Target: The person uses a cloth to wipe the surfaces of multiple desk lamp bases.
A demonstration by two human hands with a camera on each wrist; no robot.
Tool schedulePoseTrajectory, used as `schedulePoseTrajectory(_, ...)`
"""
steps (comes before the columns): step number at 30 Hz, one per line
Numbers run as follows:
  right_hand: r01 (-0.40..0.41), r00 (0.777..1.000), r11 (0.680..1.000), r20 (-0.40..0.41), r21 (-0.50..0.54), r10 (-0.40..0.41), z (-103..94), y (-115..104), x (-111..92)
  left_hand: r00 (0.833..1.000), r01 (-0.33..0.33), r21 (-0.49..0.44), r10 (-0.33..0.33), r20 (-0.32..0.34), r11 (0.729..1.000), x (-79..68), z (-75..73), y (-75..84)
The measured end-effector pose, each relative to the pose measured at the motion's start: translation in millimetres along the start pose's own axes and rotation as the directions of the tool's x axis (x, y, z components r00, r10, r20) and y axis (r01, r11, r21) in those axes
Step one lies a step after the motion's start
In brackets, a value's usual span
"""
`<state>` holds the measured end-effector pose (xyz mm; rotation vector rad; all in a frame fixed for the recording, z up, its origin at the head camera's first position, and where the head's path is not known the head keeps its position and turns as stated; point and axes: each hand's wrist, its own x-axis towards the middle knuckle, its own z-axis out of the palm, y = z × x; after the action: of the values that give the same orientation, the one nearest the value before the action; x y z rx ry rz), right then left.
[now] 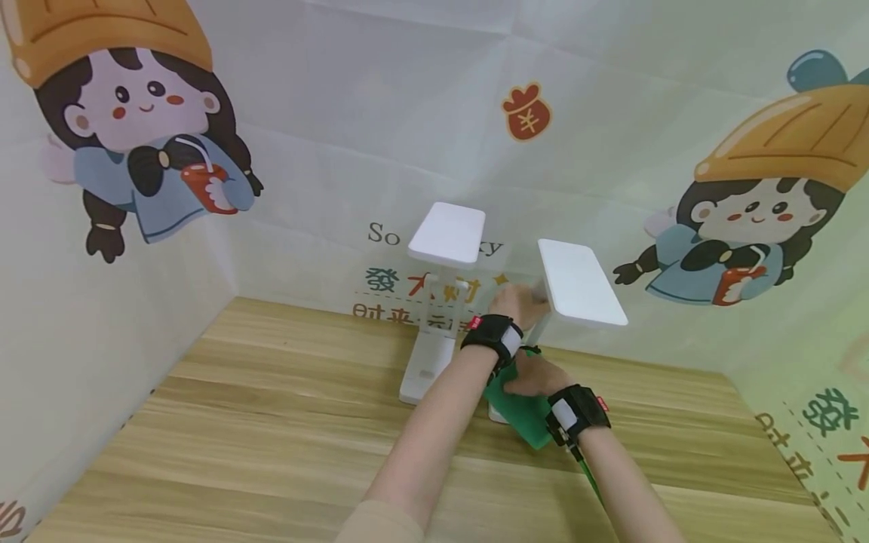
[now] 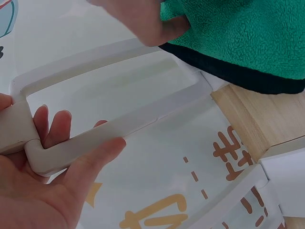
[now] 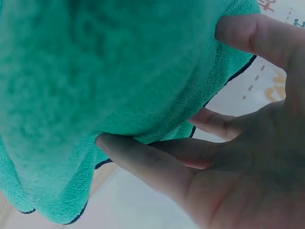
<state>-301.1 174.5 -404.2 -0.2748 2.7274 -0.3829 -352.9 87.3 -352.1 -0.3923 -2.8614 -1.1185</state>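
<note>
Two white desk lamps stand side by side near the back wall. My left hand (image 1: 519,304) holds the right lamp (image 1: 585,283) high on its stem. In the left wrist view, its thumb and fingers curl round a corner of the open rectangular frame arm (image 2: 119,125), just by the hinge. Lower down, my right hand (image 1: 538,375) grips a green plush cloth (image 1: 521,417) with a dark edge binding, against the lower part of that same lamp. The cloth (image 3: 95,86) hangs in folds from the fingers in the right wrist view and hides much of the lamp's base.
Close by on the left is the other lamp (image 1: 448,234), its base (image 1: 424,369) beside my left forearm. Everything stands on a wood-grain tabletop (image 1: 271,422). A pale printed backdrop (image 1: 380,113) with cartoon figures rises behind and at both sides.
</note>
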Motion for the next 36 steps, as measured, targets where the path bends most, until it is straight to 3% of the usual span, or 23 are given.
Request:
schedulePoseTrajectory(9,-0.023,0.997,0.995,0.069,-0.094,0.029,-1.2,-9.8,-11.3,1.000,-0.024,0.029,0.024,0.009,0.999,1.6,-0.2,1.3)
schedulePoseTrajectory(19,0.031,0.999,0.999,-0.041,-0.018,-0.032,-0.9,0.1,-3.4,1.000,-0.023,0.024,0.023,-0.003,0.999,0.1,-1.9,2.9)
schedulePoseTrajectory(27,0.003,0.999,0.998,0.041,-0.068,0.000,-1.9,-8.6,-13.9,1.000,-0.021,0.022,0.021,-0.004,1.000,-1.5,-3.0,3.7)
schedulePoseTrajectory(36,0.059,0.993,0.998,-0.103,0.022,-0.056,5.0,0.3,-2.7,1.000,-0.023,0.010,0.023,-0.010,1.000,-3.4,-2.8,2.1)
